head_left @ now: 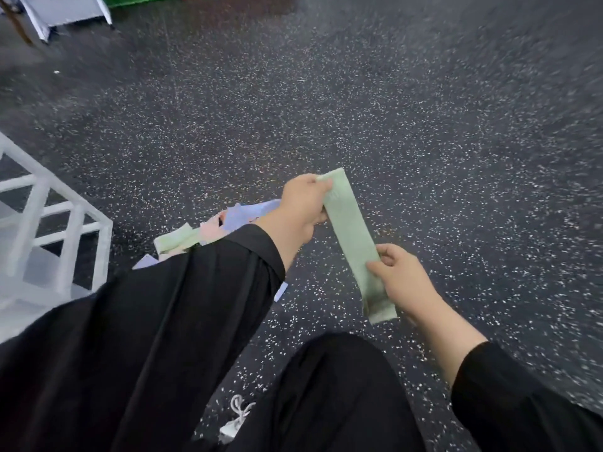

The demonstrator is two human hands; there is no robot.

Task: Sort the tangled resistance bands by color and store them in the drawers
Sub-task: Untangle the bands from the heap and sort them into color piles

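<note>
Fingers of your left hand [301, 207] and right hand [403, 282] pinch opposite ends of one flat pale-green resistance band [350, 233], held taut above the speckled black rubber floor [391, 109]. If either pinch slips, the band could snap back into the tangled pile of bands [208, 230] behind your left sleeve. Count: one band held; the pile shows green, lilac and pink pieces, number undeterminable; one white drawer frame [49, 230] at left.

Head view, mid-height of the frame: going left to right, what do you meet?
White frame → pile of bands on the floor → left hand → green band → right hand.
</note>
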